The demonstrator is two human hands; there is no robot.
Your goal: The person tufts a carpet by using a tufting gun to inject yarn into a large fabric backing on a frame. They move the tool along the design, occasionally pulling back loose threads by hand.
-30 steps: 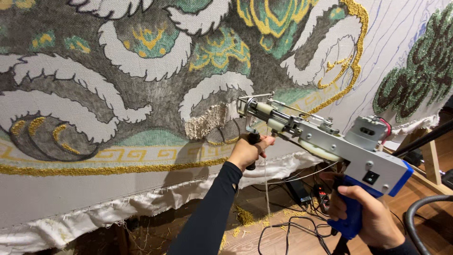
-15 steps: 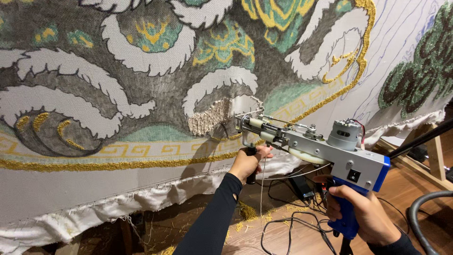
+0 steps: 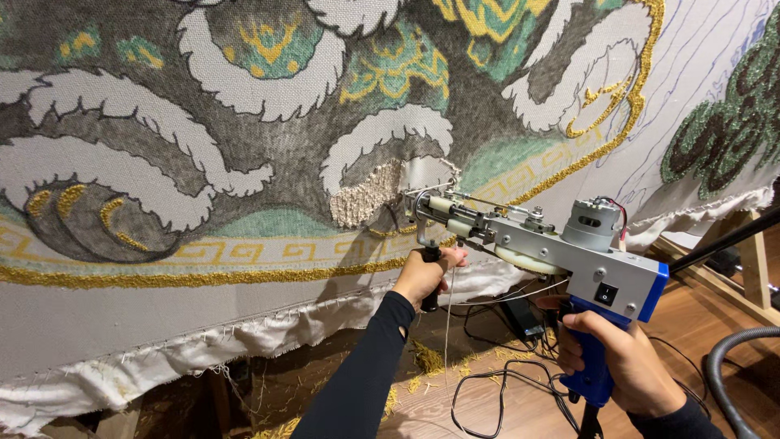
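Observation:
A silver and blue tufting gun (image 3: 569, 260) is held up to a large stretched cloth (image 3: 244, 162) with a grey, white, green and gold pattern. My left hand (image 3: 426, 275) grips the gun's black front handle, just below the needle. My right hand (image 3: 626, 366) is wrapped round the blue rear grip at lower right. The gun's tip (image 3: 418, 203) touches the cloth beside a cream tufted patch (image 3: 366, 195) inside a white curl. A thin cream yarn (image 3: 448, 325) hangs down from the gun.
The cloth's loose white hem (image 3: 162, 358) sags along the bottom. Black cables (image 3: 504, 382) and yellow yarn scraps (image 3: 426, 358) lie on the wooden floor. A grey hose (image 3: 723, 374) curves at the right edge, next to a wooden frame leg (image 3: 751, 268).
The gun and both hands have shifted slightly left and down along the cloth. The tip now rests at the right edge of the cream tufted patch.

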